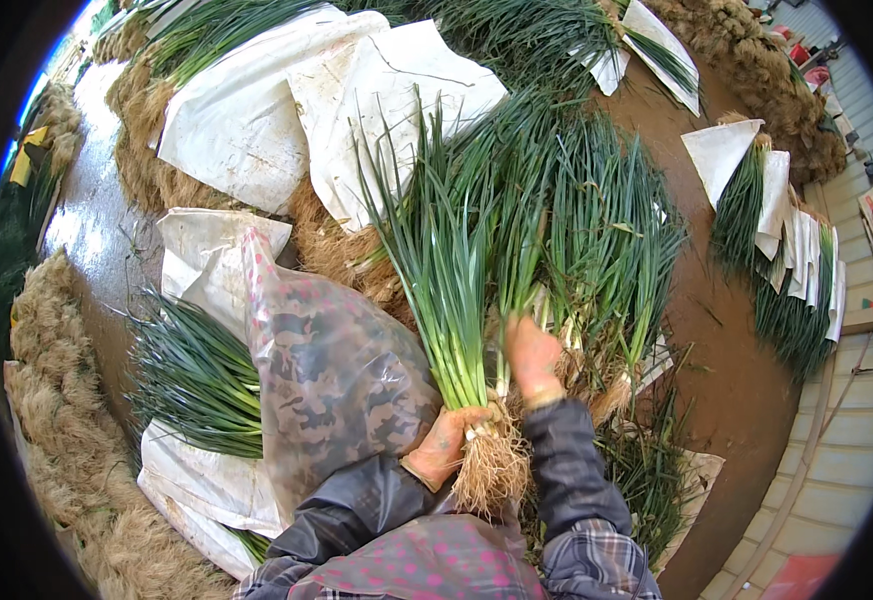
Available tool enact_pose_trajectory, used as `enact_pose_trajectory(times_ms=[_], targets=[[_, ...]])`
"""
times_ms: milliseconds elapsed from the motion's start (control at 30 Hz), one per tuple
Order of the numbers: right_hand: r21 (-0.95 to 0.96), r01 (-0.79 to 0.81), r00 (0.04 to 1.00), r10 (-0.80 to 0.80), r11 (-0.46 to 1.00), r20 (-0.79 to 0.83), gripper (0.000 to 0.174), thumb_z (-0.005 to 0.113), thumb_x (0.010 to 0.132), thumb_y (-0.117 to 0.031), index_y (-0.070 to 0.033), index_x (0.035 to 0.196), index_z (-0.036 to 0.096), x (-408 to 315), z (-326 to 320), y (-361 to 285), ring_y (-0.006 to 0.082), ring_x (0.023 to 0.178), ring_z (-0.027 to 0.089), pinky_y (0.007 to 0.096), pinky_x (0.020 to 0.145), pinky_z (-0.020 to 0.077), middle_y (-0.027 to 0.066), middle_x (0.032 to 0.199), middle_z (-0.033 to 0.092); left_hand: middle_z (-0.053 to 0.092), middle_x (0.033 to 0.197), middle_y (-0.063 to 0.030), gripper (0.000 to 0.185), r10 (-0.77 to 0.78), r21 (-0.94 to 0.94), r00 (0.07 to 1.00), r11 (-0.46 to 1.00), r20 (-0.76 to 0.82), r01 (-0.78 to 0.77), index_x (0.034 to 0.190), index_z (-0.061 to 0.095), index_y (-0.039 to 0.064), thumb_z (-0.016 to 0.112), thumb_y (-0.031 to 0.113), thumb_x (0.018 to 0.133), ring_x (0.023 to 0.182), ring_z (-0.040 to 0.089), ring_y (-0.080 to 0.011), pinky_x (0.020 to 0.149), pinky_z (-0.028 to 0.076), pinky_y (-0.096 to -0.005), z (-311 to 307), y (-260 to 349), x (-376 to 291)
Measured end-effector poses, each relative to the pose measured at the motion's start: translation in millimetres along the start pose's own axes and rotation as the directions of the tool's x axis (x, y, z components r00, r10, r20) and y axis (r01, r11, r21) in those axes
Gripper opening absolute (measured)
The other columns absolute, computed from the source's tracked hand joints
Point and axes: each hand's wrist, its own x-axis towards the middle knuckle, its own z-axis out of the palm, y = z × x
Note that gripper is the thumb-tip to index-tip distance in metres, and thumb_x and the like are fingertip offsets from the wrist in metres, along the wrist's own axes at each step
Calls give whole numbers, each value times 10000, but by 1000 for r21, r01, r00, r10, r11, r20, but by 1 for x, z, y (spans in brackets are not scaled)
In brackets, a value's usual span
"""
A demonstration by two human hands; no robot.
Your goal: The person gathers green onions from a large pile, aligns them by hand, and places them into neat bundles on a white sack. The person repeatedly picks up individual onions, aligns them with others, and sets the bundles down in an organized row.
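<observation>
My left hand (451, 442), in an orange glove, is closed around the lower stems of a bunch of long green leafy stalks (455, 337), like spring onions, just above their pale, stringy roots. The bunch stands nearly upright, leaves pointing away from me. My right hand (534, 356), gloved alike and slightly blurred, is right of the bunch at the base of other stalks (519, 262); its fingers are partly hidden, so its hold is unclear. A large pile of loose stalks (601, 225) lies beyond and to the right, roots towards me.
White sheets (234, 112) cover rooted bundles at the upper left. A bundle of green stalks (196, 375) lies left of my knee, which is under a clear plastic cover (339, 360). Root heaps (76, 420) line the left; trimmings (654, 465) lie at right. Wrapped bundles (781, 225) rest near the wall.
</observation>
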Motion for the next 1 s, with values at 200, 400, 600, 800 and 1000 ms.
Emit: enact_pose_trajectory(times_ms=[200, 400, 600, 800, 1000], targets=[[635, 158, 985, -165, 756, -49, 409, 424, 1035, -400, -104, 820, 606, -95, -81, 8, 97, 436, 419, 272, 372, 372, -16, 589, 505, 661, 856, -66, 256, 54, -40, 993, 998, -109, -58, 1091, 612, 30, 631, 53, 836, 704, 644, -169, 646, 547, -293, 2, 1, 2], [637, -647, 719, 57, 419, 693, 518, 543, 950, -523, -14, 1005, 621, -2, -70, 24, 217, 914, 646, 407, 863, 506, 65, 849, 608, 653, 859, -61, 248, 41, 38, 993, 999, -107, -37, 1087, 616, 31, 635, 54, 840, 681, 636, -163, 591, 540, -277, 6, 0, -2], [376, -275, 902, 103, 885, 418, 463, 507, 997, -430, -25, 1199, 603, 49, -7, 0, 218, 808, 674, 402, 795, 544, 144, 864, 685, 646, 833, -60, 259, 90, 74, 987, 994, -135, -81, 1080, 627, 22, 641, 42, 822, 634, 621, -159, 579, 525, -268, 3, 0, 2], [334, 342, 932, -272, 878, -240, 251, 532, 1003, -333, -98, 954, 606, -84, -65, 4, 89, 375, 316, 237, 333, 294, -58, 515, 409, 642, 824, -70, 256, 165, 8, 971, 986, -173, -166, 1074, 628, 12, 630, 27, 819, 634, 623, -170, 597, 534, -269, 3, -1, 9], [896, -442, 847, 350, 48, 400, 394, 460, 1039, -353, -9, 1041, 652, -165, -108, 33, 88, 586, 574, 250, 510, 473, 30, 747, 658, 651, 778, -89, 273, 134, 34, 975, 991, -177, -130, 1094, 616, -29, 598, 15, 825, 655, 643, -183, 633, 549, -284, 3, -1, 9]])
